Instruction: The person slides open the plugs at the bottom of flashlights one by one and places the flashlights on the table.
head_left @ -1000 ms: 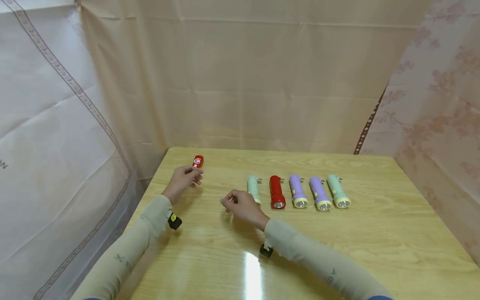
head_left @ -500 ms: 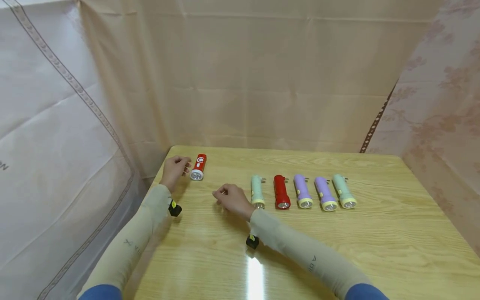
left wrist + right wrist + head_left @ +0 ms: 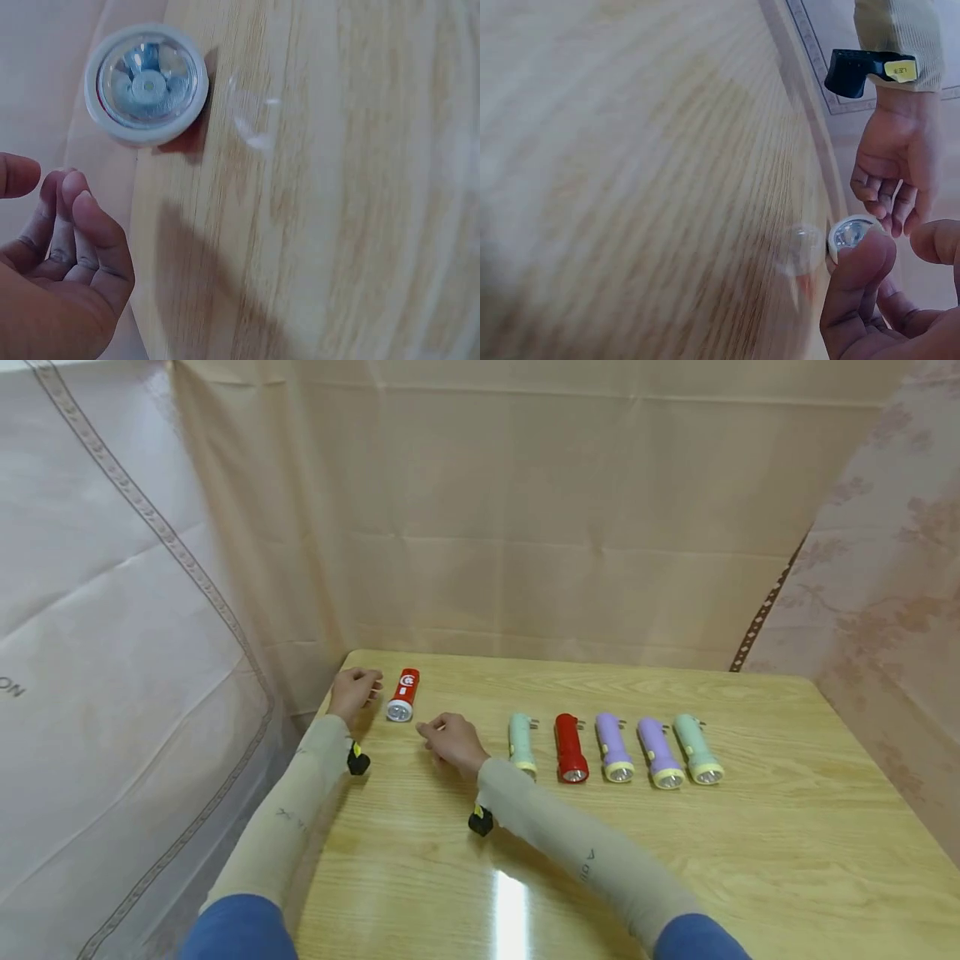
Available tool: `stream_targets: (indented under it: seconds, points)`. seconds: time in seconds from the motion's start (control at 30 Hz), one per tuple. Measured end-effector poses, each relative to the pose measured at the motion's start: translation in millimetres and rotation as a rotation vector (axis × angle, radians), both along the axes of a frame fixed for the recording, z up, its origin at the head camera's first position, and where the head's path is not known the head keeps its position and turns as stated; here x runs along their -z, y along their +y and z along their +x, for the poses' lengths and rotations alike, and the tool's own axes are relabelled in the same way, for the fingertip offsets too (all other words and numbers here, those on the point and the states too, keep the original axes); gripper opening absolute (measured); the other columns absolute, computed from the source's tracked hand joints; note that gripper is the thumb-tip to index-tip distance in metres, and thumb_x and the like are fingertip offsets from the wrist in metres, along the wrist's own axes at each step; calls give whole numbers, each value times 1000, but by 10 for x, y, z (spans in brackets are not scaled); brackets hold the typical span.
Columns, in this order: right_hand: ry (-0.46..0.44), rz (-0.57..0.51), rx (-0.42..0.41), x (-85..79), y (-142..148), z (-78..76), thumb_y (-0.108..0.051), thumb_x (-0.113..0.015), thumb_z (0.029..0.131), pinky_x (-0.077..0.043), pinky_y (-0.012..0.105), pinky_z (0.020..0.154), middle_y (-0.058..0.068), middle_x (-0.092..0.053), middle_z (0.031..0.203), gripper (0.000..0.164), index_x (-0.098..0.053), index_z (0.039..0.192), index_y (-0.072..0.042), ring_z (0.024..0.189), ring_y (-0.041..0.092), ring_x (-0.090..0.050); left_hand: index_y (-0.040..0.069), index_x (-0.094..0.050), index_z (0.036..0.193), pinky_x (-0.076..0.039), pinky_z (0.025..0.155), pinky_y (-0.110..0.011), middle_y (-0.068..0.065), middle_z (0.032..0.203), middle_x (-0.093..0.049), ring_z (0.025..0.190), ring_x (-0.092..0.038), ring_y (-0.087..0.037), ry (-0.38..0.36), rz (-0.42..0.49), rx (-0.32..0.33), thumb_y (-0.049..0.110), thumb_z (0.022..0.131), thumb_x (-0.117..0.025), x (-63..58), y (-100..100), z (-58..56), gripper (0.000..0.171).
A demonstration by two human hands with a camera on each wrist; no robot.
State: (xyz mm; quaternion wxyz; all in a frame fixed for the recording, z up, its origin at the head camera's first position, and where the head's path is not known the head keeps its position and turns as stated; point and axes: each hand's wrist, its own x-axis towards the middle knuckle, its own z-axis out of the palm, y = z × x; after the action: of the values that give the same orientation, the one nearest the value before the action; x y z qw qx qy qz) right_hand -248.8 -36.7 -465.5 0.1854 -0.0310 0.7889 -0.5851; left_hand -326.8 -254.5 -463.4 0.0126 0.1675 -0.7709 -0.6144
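A red flashlight [image 3: 403,695] with a white head lies on the table at the back left, lens facing the near side. My left hand [image 3: 355,693] hovers just left of it, fingers loosely bent and holding nothing. In the left wrist view the flashlight's round lens [image 3: 148,86] shows beyond the fingertips, with a gap between. My right hand [image 3: 453,742] is over the table to the right of that flashlight, its fingers loosely curled around nothing. A mint green flashlight [image 3: 521,739] lies to the right of this hand, its lower end partly behind the forearm.
Further right, a dark red flashlight [image 3: 572,749], two purple flashlights [image 3: 615,745] and another mint green flashlight [image 3: 697,749] lie in a row, lenses toward the near edge. Cloth curtains [image 3: 525,527] hang behind the wooden table [image 3: 675,868] and at both sides.
My left hand has drawn back leftward from the red and white flashlight, whose head is now uncovered. My right hand has shifted left, away from the mint green flashlight.
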Motion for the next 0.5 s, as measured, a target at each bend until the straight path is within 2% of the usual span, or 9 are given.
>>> stream_targets:
  seconds: [0.1,0.23,0.4,0.5]
  points:
    - [-4,10,25,36,-55,-83,-32,-65,103,-43,27,45,16,-70,87,27,-64,104,-5,48,14,-51,0,-64,120,-58,80,-36,-14,107,-66,93,-65,-27,-24,6,-10,26,104,-61,28,9,-53,31]
    - [2,40,81,78,-99,-189,-34,-66,103,-41,26,42,12,-67,75,28,-64,102,-6,46,13,-50,0,-63,123,-58,79,-34,-16,111,-67,96,-66,-28,-44,4,-6,26,104,-61,35,44,-136,32]
    - [-25,51,127,154,-122,-316,-37,-65,103,-42,26,43,9,-67,73,32,-67,102,-4,47,13,-52,0,-62,124,-56,72,-29,-20,115,-67,90,-67,-24,-72,8,-8,23,103,-61,77,37,-230,31]
    - [-33,61,131,169,-146,-385,-36,-65,103,-43,26,43,9,-66,72,33,-67,100,-3,47,14,-52,0,-61,124,-55,68,-27,-21,116,-67,87,-66,-22,-78,0,-13,23,103,-61,103,5,-237,31]
